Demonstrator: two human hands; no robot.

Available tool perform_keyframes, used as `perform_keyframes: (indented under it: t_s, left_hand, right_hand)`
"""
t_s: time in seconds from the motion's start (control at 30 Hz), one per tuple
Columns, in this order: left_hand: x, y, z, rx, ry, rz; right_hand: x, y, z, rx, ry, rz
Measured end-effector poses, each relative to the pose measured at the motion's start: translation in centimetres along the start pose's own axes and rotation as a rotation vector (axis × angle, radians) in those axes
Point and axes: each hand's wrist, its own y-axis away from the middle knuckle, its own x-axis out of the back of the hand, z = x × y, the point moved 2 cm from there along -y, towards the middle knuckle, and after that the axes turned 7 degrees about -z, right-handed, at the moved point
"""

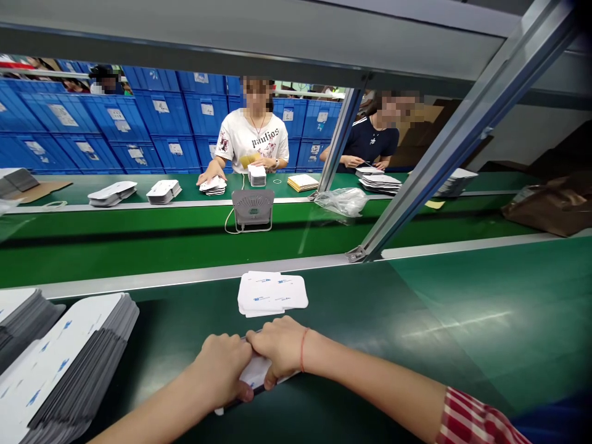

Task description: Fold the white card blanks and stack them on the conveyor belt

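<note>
Both hands are closed on a flat white sheet with a dark edge (256, 372) just above the near green bench. My left hand (224, 368) grips its left side, thumb below and fingers curled over the top. From the other side, my right hand (281, 346) presses fingers and thumb around it, its fingertips touching the left hand. The hands cover much of the sheet. Just beyond them lies a small loose pile of white rounded sheets with blue print (272, 293). Left of my hands rises a tall fanned stack of similar sheets (69, 351).
Another stack (21, 314) stands at the far left. A metal post (444, 142) slants across the right. Over the bench's far edge are a grey fan (253, 208), a plastic bag (342, 202) and two people handling white sheets. Blue crates (161, 114) stand behind.
</note>
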Motion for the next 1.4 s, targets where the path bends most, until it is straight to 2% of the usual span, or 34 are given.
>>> perform_keyframes:
  t_s: [0.17,0.33,0.47,0.63,1.0,1.1,1.2,1.3,1.4]
  left_hand:
    - [-0.3,0.1,0.1,-0.039,-0.024,-0.007]
    - [-1.6,0.5,-0.2,-0.053,0.0,0.011]
    - [-2.5,0.8,-1.1,-0.074,0.034,0.048]
    - [-2.5,1.2,-2.5,-0.141,0.104,0.053]
    - [-3.3,1.0,-2.9,-0.061,0.206,0.122]
    - [-3.2,1.5,-3.4,-0.059,0.25,0.159]
    - [-2.9,1.6,-4.1,-0.059,0.323,0.265]
    - [-3.1,0.7,-4.7,-0.087,0.432,0.471]
    - [-3.8,-0.6,-4.4,-0.137,0.475,0.552]
  right_hand:
    - [-0.4,-0.2,0.2,0.01,-0.021,0.026]
    - [-0.8,-0.1,0.4,-0.004,-0.044,0.039]
    - [-1.0,-0.1,0.8,-0.03,-0.079,0.028]
    - [-0.8,-0.1,0.8,-0.027,-0.08,0.005]
    - [-1.6,-0.4,1.6,0.004,-0.137,0.064]
    - [-2.6,0.6,2.0,0.103,-0.285,0.181]
    - [-4.1,2.3,2.6,0.179,-0.7,0.476]
    - [-6.0,3.6,3.0,0.068,-0.928,0.776]
    - [-7.3,4.1,2.9,-0.07,-0.933,0.912]
